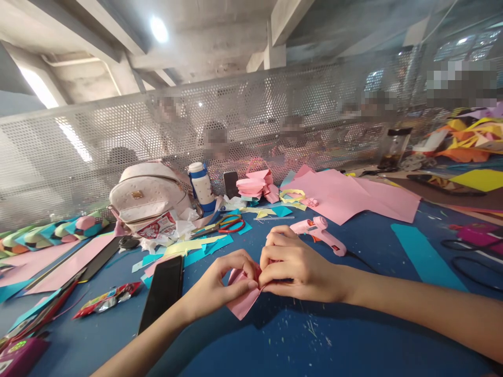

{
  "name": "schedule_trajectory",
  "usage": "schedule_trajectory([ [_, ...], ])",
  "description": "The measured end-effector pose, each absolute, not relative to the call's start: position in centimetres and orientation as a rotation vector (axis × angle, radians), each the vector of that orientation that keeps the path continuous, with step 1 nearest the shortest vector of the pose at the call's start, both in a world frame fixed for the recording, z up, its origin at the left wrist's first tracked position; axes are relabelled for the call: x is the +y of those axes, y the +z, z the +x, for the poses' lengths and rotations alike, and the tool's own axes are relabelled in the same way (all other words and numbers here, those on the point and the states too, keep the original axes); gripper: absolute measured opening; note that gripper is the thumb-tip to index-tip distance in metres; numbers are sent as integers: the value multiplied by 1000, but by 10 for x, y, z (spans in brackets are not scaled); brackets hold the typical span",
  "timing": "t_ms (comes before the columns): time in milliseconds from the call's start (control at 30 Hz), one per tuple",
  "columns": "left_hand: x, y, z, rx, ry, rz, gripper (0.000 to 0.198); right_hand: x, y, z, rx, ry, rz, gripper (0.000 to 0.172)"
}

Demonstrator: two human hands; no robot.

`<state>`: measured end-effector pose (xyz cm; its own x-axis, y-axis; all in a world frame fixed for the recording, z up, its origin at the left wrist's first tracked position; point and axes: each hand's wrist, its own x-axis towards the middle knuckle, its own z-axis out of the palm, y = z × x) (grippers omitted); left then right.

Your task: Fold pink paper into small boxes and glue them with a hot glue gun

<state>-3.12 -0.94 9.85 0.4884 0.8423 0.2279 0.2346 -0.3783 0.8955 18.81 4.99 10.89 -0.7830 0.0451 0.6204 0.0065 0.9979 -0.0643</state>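
A piece of pink paper point(240, 309) is held in the air between the two hands, above the near part of the blue bench point(251, 353). The left hand point(232, 280) is clamped on it, thumb across its near face; the right hand point(288, 267) pinches its right-hand edge. Just beyond the right hand lies a pink glue gun point(336, 245). A black phone point(162, 293) lies by the left forearm, with a red snack packet point(108, 299) to its left. Farther back are red-handled scissors point(231, 224), a pale backpack point(149, 191), a bottle point(203, 191) and large pink sheets point(346, 196), before a perforated screen point(129, 128).
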Motion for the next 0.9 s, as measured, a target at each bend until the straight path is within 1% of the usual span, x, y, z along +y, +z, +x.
schedule_trajectory([
  [167,-10,103,-32,894,879,1920,19,50,109,188,-2460,82,-43,10],
  [333,-12,116,-37,912,847,2064,17,51,110,189,-2474,107,-68,9],
  [533,-12,120,-42,918,787,2202,21,50,109,188,-2489,111,-89,11],
  [900,-11,116,-42,898,796,2158,18,49,107,188,-2490,99,-53,9],
])
